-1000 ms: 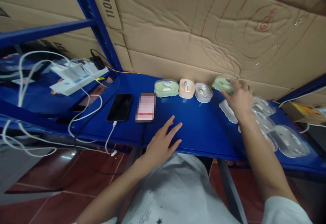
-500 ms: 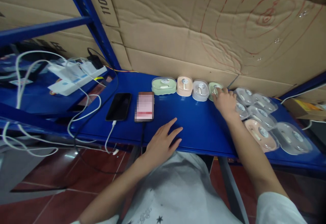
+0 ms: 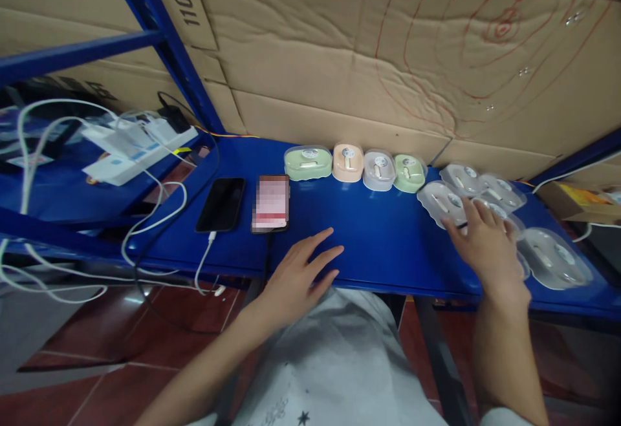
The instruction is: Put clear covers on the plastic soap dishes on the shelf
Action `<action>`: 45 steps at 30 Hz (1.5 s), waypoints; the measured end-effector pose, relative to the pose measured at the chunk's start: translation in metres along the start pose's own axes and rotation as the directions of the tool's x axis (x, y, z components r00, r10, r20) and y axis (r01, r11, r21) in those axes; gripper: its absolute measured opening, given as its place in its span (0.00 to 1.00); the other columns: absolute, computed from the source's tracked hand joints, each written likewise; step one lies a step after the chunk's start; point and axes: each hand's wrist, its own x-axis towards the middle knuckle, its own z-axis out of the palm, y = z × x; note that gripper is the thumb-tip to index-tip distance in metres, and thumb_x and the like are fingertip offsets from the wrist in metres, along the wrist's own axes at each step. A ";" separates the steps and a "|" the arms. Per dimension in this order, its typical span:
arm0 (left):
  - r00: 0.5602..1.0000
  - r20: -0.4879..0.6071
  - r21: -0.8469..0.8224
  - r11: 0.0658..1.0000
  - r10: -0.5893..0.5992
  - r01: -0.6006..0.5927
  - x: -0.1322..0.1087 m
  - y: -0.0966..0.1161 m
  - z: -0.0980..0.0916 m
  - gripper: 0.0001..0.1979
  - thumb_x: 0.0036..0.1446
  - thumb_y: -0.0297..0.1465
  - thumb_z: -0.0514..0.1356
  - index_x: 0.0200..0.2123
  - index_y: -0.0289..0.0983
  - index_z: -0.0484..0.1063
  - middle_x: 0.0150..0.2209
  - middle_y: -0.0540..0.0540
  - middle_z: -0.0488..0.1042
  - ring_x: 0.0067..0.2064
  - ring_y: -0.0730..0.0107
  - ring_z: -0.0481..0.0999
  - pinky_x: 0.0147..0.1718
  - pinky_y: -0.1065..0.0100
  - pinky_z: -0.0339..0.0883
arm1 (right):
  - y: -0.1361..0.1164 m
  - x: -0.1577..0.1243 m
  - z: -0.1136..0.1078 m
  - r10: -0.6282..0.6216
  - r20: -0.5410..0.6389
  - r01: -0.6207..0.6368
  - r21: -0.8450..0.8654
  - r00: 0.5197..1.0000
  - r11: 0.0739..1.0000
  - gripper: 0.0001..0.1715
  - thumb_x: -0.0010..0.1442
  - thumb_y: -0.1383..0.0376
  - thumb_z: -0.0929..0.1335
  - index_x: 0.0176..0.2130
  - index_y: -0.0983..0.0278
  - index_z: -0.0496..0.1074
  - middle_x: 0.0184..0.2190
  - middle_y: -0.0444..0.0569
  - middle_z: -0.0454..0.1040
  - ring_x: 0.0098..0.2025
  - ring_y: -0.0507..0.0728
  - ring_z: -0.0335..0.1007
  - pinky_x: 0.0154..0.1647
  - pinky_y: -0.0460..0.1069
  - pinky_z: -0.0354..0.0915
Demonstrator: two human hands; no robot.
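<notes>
My left hand point(image 3: 301, 275) hovers near the front edge of the blue table point(image 3: 363, 219), fingers spread and holding nothing. Over the group of boxes at the right, my right hand point(image 3: 488, 242) reaches with thumb and fingers apart; nothing shows in its grasp. Closest to its thumb is a grey clear-lidded plastic box point(image 3: 439, 201), and other boxes are partly hidden beneath the hand. Along the back stand a long green box point(image 3: 308, 166), a peach box point(image 3: 348, 170), a grey box point(image 3: 378, 177) and a small green box point(image 3: 409, 177).
A black phone point(image 3: 220, 204) on a white cable and a phone with a blurred screen point(image 3: 270, 203) lie at the left. White power strips point(image 3: 140, 153) and tangled cables are beyond. Cardboard point(image 3: 315, 57) walls the back. A large grey box point(image 3: 555, 261) sits far right.
My right hand has left the small green box and moved right and nearer, over the grouped boxes. The grey box near its thumb now sits further left. My left hand is almost unchanged.
</notes>
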 end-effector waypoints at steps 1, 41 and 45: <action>1.000 0.003 0.033 0.999 -0.003 0.003 0.002 -0.002 -0.010 0.19 0.75 0.35 0.57 0.66 0.47 0.70 0.71 0.40 0.69 0.67 0.51 0.74 0.65 0.47 0.73 | 0.011 -0.017 0.000 0.012 0.004 -0.012 -0.003 1.000 1.000 0.44 0.71 0.39 0.56 0.79 0.46 0.48 0.72 0.63 0.66 0.70 0.81 0.65 0.67 0.80 0.60; 0.980 0.163 0.222 0.972 -0.115 0.077 0.169 -0.189 -0.040 0.22 0.67 0.44 0.62 0.57 0.40 0.79 0.60 0.39 0.78 0.62 0.48 0.75 0.64 0.51 0.66 | -0.107 0.187 0.049 -0.560 0.429 0.469 0.306 0.709 0.828 0.54 0.55 0.61 0.79 0.74 0.60 0.63 0.74 0.59 0.64 0.73 0.72 0.62 0.73 0.68 0.60; 0.963 0.230 0.250 0.965 -0.136 0.077 0.169 -0.189 -0.035 0.18 0.66 0.42 0.62 0.54 0.41 0.81 0.59 0.41 0.80 0.62 0.46 0.75 0.63 0.49 0.66 | -0.084 0.192 0.035 -0.581 0.377 0.473 0.343 0.722 0.811 0.45 0.65 0.55 0.73 0.75 0.59 0.62 0.70 0.55 0.71 0.68 0.68 0.71 0.69 0.61 0.67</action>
